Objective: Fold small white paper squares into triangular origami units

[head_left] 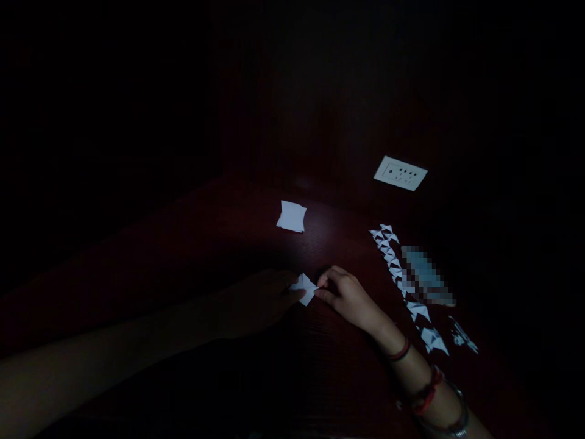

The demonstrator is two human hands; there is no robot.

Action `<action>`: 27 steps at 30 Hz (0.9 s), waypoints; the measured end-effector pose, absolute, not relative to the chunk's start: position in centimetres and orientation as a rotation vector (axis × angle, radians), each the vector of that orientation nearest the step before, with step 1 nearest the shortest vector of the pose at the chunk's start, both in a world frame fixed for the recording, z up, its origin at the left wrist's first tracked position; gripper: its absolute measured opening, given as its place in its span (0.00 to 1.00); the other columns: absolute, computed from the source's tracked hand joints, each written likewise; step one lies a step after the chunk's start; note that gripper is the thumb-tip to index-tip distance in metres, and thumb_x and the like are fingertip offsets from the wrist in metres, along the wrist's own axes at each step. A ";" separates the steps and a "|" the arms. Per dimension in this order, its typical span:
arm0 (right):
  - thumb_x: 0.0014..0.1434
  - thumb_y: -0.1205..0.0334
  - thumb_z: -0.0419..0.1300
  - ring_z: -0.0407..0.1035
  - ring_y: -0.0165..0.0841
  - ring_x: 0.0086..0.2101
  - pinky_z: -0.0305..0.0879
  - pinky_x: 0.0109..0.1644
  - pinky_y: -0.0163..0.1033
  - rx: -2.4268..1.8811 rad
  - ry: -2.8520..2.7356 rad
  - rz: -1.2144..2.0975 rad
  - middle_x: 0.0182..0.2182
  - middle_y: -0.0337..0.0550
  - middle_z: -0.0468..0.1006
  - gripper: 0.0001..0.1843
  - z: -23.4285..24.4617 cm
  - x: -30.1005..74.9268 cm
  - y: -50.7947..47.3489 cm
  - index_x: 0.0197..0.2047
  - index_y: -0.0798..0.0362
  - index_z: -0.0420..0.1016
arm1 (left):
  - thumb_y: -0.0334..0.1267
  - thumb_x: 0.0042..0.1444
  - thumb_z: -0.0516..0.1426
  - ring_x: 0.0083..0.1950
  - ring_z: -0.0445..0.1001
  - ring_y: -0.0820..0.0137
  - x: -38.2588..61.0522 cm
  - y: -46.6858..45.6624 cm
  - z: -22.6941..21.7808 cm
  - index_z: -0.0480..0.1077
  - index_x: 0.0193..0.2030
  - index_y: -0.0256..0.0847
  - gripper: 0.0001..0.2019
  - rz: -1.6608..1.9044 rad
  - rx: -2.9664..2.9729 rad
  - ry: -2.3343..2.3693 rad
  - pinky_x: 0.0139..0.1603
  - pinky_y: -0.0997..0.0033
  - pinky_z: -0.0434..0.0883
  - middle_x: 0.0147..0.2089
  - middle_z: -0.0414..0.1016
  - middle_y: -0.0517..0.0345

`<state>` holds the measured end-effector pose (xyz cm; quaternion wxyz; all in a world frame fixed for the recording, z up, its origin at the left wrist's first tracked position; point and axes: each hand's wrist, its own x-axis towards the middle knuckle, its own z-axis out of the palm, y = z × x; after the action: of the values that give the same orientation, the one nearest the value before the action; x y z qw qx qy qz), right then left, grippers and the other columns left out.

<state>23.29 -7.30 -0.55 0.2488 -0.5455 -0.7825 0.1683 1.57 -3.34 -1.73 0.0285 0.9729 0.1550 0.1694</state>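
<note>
White folded paper (pixel 304 288) lies at the middle of the table (pixel 219 244), pinched at its left edge by the left hand (pixel 262 302) and at its right by the right hand (pixel 347 299). In such dim light a crease may run crooked, or the thin piece may slip free.

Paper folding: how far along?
Done: a row of folded white pieces lies along the right of the table. In hand: the right hand pinches one small folded piece, with the left hand touching its other edge; that grip is too dark to judge. Left, it seems: the flat white paper behind the hands.
</note>
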 end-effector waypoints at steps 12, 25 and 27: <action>0.52 0.69 0.58 0.64 0.28 0.31 0.60 0.35 0.33 -1.511 -2.111 0.438 0.30 0.41 0.68 0.01 -1.1 23.4 -7.2 0.31 0.55 0.69 | 0.33 0.60 0.45 0.54 0.62 0.61 1.9 -3.3 -2.2 0.60 0.53 0.37 0.14 0.546 2.996 0.495 0.52 0.61 0.58 0.54 0.62 0.45; 0.52 0.69 0.58 0.64 0.28 0.30 0.59 0.33 0.33 -1.555 -2.102 0.431 0.29 0.40 0.69 0.02 -1.0 23.1 -7.2 0.29 0.55 0.68 | 0.33 0.58 0.48 0.56 0.60 0.58 1.8 -3.2 -2.5 0.59 0.54 0.38 0.16 0.518 2.998 0.502 0.54 0.57 0.57 0.56 0.61 0.45; 0.52 0.69 0.58 0.64 0.28 0.30 0.60 0.34 0.33 -1.559 -2.101 0.426 0.29 0.41 0.69 0.01 -1.0 23.1 -7.1 0.29 0.55 0.68 | 0.32 0.58 0.48 0.56 0.60 0.58 1.9 -3.2 -2.6 0.59 0.53 0.38 0.16 0.518 2.998 0.506 0.54 0.57 0.57 0.56 0.60 0.44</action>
<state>23.12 -7.13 -0.99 0.2432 -0.5704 -0.7688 0.1560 1.88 -3.18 -2.59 0.0286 0.9717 0.1640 0.1678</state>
